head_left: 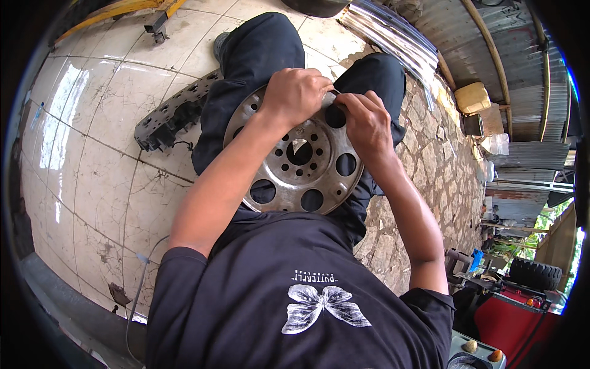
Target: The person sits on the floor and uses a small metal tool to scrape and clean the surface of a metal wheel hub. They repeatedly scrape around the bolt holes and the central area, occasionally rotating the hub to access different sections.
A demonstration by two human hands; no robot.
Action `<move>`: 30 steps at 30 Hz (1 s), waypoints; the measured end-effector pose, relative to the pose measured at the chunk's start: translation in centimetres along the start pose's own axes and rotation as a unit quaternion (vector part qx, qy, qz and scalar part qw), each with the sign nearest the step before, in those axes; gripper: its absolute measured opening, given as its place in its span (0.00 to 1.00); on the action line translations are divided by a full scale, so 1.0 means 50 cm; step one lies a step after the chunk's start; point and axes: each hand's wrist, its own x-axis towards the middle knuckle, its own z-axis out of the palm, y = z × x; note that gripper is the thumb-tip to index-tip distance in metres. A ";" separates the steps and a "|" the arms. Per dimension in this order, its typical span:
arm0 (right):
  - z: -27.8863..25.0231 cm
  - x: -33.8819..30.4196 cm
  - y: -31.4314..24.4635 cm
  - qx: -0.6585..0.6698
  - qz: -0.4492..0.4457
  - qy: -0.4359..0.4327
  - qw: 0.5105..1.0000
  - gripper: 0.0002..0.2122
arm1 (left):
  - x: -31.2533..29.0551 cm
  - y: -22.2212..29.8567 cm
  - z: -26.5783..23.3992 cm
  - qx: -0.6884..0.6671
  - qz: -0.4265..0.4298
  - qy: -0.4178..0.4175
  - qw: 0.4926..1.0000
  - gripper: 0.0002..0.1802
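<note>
Metal disc (295, 157) with round holes, resting flat on the lap across dark trousers (258, 55), seated on a tiled floor (104, 123). Worn and grey over most of its face, with a ring of large holes near the rim and smaller ones around the centre hole. Left hand (295, 92) laid over the far edge of the disc, fingers curled together and pressed down on the rim, steadying it. Right hand (367, 120) at the same far edge, just beside the left, fingers pinched shut on a thin tool (337, 92), of which only a short bit shows between the two hands; kind of tool too small to tell. Work seemingly confined to that one spot on the rim, near a large hole; no clear sign elsewhere on the face of what has been treated and what has not, so progress hard to judge, likely somewhere in the middle with much of the rim left to go round. Black perforated part (169, 117) lying on the floor to the left, near the knee, apart from the disc. Bundle of shiny metal strips (393, 37) beyond the right knee, over rough stone paving (430, 166). Red machine (522, 320) and a tyre (534, 273) at lower right, well apart
</note>
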 end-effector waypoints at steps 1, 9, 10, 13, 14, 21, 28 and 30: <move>-0.008 -0.014 0.003 -0.014 0.008 -0.009 1.000 0.12 | -0.001 0.001 0.003 -0.004 -0.005 -0.001 1.000 0.07; 0.026 0.003 0.006 -0.003 0.006 0.032 0.999 0.13 | 0.009 0.001 0.000 -0.018 -0.011 -0.011 1.000 0.08; 0.034 0.014 0.002 0.000 -0.001 0.032 0.999 0.14 | 0.012 -0.001 -0.003 -0.023 -0.013 -0.012 1.000 0.09; 0.034 0.030 -0.009 0.015 -0.007 0.024 1.000 0.13 | 0.014 -0.010 -0.010 -0.040 0.002 -0.010 0.999 0.12; 0.028 0.022 -0.009 0.020 -0.001 0.012 1.000 0.12 | 0.014 -0.013 -0.012 -0.046 0.011 -0.010 0.999 0.13; 0.044 0.023 -0.043 -0.010 0.079 0.059 0.995 0.12 | 0.020 -0.015 -0.016 -0.089 -0.041 -0.009 0.995 0.14; 0.036 0.024 -0.036 -0.022 0.090 0.043 0.995 0.09 | 0.019 -0.008 -0.015 -0.090 -0.047 -0.005 0.995 0.11; 0.030 0.009 -0.044 -0.009 0.087 0.026 0.996 0.09 | 0.024 -0.009 -0.025 -0.093 -0.058 -0.010 0.994 0.11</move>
